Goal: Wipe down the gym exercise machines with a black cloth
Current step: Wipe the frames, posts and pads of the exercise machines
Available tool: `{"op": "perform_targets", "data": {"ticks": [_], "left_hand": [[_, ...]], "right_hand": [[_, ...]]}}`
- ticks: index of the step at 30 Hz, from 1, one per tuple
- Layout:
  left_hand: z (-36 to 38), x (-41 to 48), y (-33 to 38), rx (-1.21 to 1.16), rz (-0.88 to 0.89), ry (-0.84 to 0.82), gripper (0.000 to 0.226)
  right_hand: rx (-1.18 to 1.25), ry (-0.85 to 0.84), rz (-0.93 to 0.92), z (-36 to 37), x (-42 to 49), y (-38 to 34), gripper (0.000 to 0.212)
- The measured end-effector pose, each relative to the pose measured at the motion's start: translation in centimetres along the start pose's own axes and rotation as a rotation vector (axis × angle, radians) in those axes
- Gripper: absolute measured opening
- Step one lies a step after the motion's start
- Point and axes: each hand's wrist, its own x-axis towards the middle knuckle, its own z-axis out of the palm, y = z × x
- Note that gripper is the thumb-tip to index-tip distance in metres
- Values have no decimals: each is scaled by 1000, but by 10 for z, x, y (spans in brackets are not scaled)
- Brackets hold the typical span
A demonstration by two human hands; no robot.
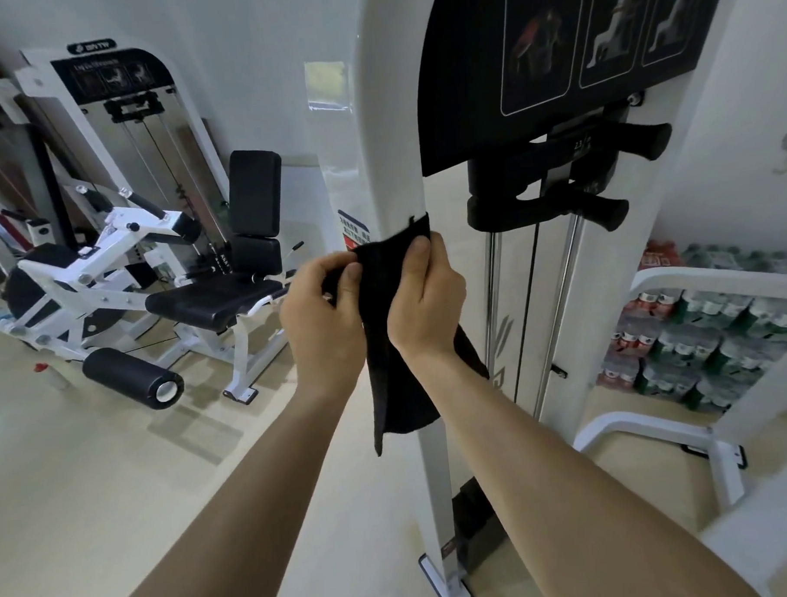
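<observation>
both hands on the black cloth [397, 379] now, wrapped against the white upright post [396, 140]. left hand [322, 312] pinches its left edge, right hand [423, 299] grips it closed against the post, nearer. the post runs vertical, so wiping looks set to go along it.

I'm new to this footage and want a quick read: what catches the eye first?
Dead centre, the left hand and right hand grip a black cloth against the white post of the near machine, its tail hanging down. A white leg machine with black pads stands back left, and packs of bottles are stacked at the right.
</observation>
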Motion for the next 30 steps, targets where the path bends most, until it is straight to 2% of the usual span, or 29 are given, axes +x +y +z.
{"op": "perform_targets", "data": {"ticks": [6,9,14,17,22,26,30], "left_hand": [[-7,-35,-32,114,25,-179,14],[-21,-27,-36,184,-37,-187,29],[-29,9,-15,139,-12,-146,8],[-20,10,-14,86,-20,-202,7],[-6,-15,-28,1,-112,-303,9],[-3,-15,-32,-21,-98,-268,5],[4,-20,-50,-59,-143,-279,6]], "right_hand": [[-27,-43,77,-6,-22,25,44],[-15,-71,141,-9,-28,23,41],[-25,17,93,2,-1,-12,50],[-52,48,45,4,-10,3,54],[-76,5,174,-6,-55,48,52],[-67,74,180,-1,-33,23,57],[-84,130,143,6,-26,14,50]]}}
